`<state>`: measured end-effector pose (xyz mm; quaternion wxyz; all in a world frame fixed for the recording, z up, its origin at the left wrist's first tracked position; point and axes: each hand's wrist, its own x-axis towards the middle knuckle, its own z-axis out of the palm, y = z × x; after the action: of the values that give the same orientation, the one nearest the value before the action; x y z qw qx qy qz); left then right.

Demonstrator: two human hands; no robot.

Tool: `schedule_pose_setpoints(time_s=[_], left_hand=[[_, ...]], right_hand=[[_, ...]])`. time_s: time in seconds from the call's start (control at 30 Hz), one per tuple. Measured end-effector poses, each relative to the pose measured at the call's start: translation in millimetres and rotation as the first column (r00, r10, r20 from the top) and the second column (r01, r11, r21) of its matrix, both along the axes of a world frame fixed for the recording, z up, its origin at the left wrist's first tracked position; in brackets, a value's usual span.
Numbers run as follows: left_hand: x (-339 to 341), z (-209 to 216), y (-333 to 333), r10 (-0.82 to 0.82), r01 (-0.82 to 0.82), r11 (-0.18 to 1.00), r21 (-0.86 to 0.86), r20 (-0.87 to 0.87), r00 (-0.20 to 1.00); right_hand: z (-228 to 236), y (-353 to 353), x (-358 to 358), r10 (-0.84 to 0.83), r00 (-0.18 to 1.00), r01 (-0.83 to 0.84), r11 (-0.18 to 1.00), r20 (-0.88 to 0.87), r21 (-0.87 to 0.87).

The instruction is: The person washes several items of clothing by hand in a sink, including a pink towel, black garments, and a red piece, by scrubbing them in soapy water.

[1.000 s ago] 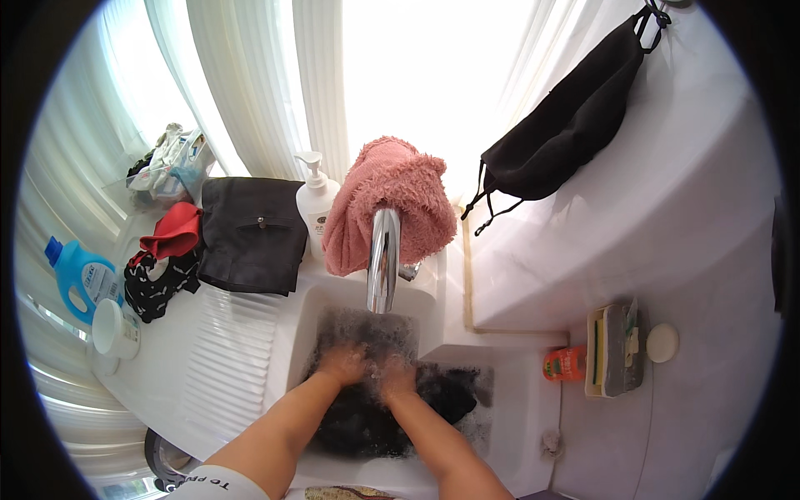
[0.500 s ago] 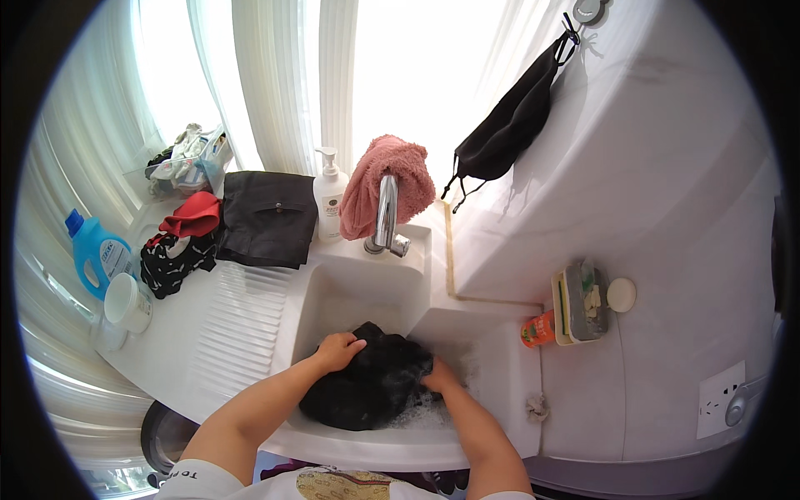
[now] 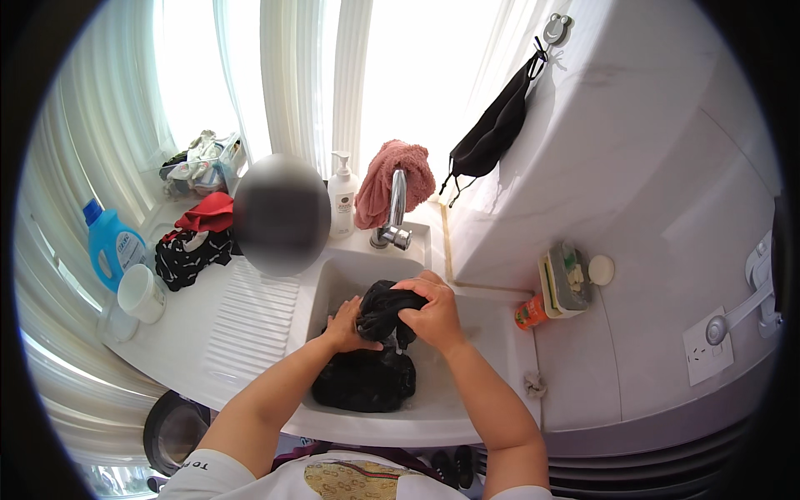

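Observation:
A wet black garment [image 3: 364, 382] lies bunched in the white sink [image 3: 454, 421], with one part of it lifted up between my hands. My right hand [image 3: 433, 310] is closed round the raised cloth, thumb toward me and fingers over the top. On the left side of the same bunch, my left hand [image 3: 345, 327] grips the fabric; some of its fingertips are hidden by the cloth. Behind the sink stands a chrome faucet [image 3: 398, 200] with a pink towel [image 3: 390, 171] draped over it.
A ribbed washboard [image 3: 250, 321] adjoins the sink's left side. Around it are a blue detergent bottle [image 3: 112, 246], a white tub [image 3: 143, 293], folded clothes [image 3: 196, 254] and a pump bottle [image 3: 342, 200]. An orange bottle [image 3: 529, 312] stands right, and a black mask [image 3: 496, 121] hangs above.
Both hands have moved away from me, toward the faucet, lifting part of the black garment. My right hand has come up out of the sudsy water. The view has shifted slightly.

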<state>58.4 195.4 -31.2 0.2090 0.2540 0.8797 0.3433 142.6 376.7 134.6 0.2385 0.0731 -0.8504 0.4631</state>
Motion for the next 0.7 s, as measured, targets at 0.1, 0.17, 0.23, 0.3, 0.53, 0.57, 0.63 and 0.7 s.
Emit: schedule_pose_setpoints(time_s=[0.1,0.17,0.23,0.3,0.53,0.57,0.63,0.7], left_hand=[[2,4,-4,-0.161,0.059,0.931,0.361,0.262,0.951],[4,24,-13,-0.095,-0.167,0.896,0.411,0.546,0.832],[-12,31,-29,-0.036,-0.44,0.807,0.393,0.777,0.629],[-28,41,-30,0.152,-0.64,0.692,0.335,0.799,0.582],[-9,-31,11,0.17,-0.194,0.89,-0.412,-0.096,0.981],[-2,-45,11,0.099,-0.144,0.878,-0.457,-0.121,0.988],[1,-73,12,0.014,-0.08,0.838,-0.54,-0.125,0.992],[-8,-74,20,0.019,-0.03,0.837,-0.546,-0.026,0.999]], right_hand=[[3,1,-6,-0.08,0.997,0.078,0.981,0.001,-0.18],[-24,21,-16,-0.113,0.988,0.147,0.905,0.109,-0.399],[-48,31,-18,-0.104,0.965,0.193,0.906,0.242,-0.377],[-80,37,-22,-0.108,0.913,0.206,0.955,0.394,-0.215],[-219,-20,-39,-0.141,0.845,-0.177,0.837,0.516,0.518],[-219,-29,-37,-0.189,0.764,-0.26,0.785,0.617,0.563],[-245,-31,-35,-0.169,0.745,-0.331,0.746,0.645,0.578],[-257,-25,-40,-0.174,0.743,-0.35,0.722,0.647,0.596]])
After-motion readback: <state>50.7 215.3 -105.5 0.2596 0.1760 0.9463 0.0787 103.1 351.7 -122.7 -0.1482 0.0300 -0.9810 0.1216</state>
